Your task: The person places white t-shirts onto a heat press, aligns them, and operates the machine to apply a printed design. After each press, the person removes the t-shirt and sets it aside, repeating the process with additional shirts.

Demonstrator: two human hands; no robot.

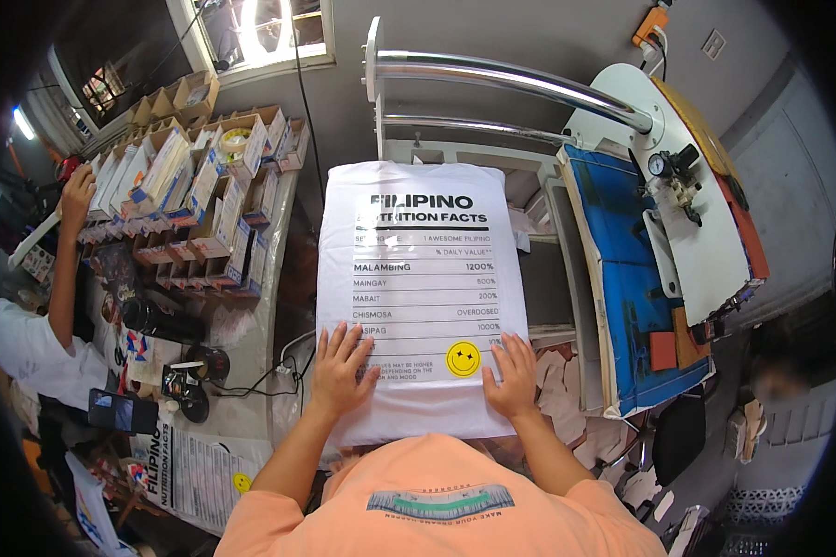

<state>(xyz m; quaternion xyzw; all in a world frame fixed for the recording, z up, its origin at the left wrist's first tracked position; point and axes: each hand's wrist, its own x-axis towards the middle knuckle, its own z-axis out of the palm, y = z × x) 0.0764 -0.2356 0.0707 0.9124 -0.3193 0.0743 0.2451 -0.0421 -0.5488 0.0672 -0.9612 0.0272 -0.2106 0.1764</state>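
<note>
A white printed T-shirt (418,408) is stretched over a flat rectangular platen in front of me. Black text, thin lines and a round yellow smiley (463,359) show on it. A glossy sheen lies over part of the print. My left hand (346,369) rests flat on the lower left of the shirt, fingers spread over the print's edge. Flat near the lower right edge lies my right hand (511,376), its fingers stretched out beside the smiley. Neither hand holds anything.
Chrome bars (520,79) of a press stand behind the platen, with a blue padded board (627,278) and a pressure gauge (659,165) at right. At left a table bears cardboard organizer boxes (218,223). Another similar print (195,473) lies lower left. A co-worker's arm (65,241) reaches toward the boxes.
</note>
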